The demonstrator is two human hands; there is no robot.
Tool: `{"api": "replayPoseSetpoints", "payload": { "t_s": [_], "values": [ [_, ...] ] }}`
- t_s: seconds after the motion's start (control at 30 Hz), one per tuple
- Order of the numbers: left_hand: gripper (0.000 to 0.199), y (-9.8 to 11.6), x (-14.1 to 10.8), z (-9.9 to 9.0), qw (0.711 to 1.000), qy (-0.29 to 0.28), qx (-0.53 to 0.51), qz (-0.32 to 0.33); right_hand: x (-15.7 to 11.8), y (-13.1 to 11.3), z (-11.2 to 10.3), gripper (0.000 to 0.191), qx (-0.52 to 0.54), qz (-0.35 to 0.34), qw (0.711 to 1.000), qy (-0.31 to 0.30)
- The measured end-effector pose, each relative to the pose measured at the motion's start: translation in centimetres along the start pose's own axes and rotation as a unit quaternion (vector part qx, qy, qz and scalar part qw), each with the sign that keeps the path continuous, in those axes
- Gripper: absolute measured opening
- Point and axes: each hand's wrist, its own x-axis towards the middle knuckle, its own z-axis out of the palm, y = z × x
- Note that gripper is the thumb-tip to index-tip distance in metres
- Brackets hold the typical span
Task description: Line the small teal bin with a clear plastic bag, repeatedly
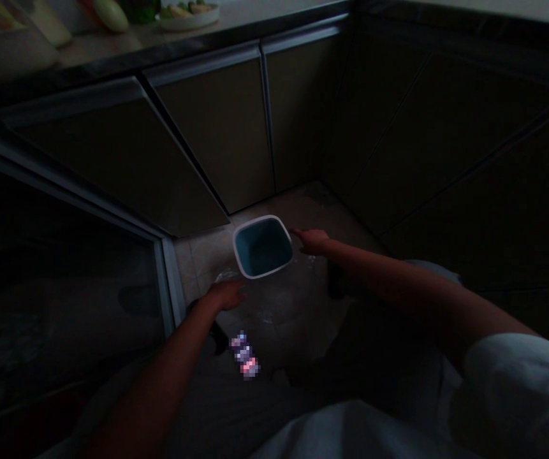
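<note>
A blue-green bin (263, 247) with a pale rim stands on the tiled floor (278, 303), in front of the cabinets. Its inside is dark, and I cannot make out anything in it. My right hand (311, 241) is at the bin's right side, fingers pointing at the rim; whether they touch it is unclear. Just below the bin's lower left corner is my left hand (227, 295), its fingers apart with nothing in them. Clear, shiny patches lie on the floor near both hands.
Cabinet doors (217, 127) enclose the corner behind and to the right. A metal-framed glass panel (163, 287) stands at the left. On the counter (135, 48) are a plate of food (189, 16) and a pale vegetable (110, 15). A pixelated patch covers something below the bin.
</note>
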Motion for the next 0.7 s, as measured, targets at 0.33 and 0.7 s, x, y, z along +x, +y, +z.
{"api": "replayPoseSetpoints", "payload": {
  "t_s": [0.33, 0.7],
  "values": [
    [0.042, 0.7, 1.4, 1.0, 0.994, 0.054, -0.092, -0.009, -0.1, 2.8, 1.5, 0.091, 0.039, 0.114, 0.987, -0.110],
    [0.038, 1.3, 3.4, 4.4, 0.976, 0.188, -0.092, -0.052, 0.6, 3.5, 1.0, 0.054, 0.043, 0.126, 0.988, -0.078]
  ]
}}
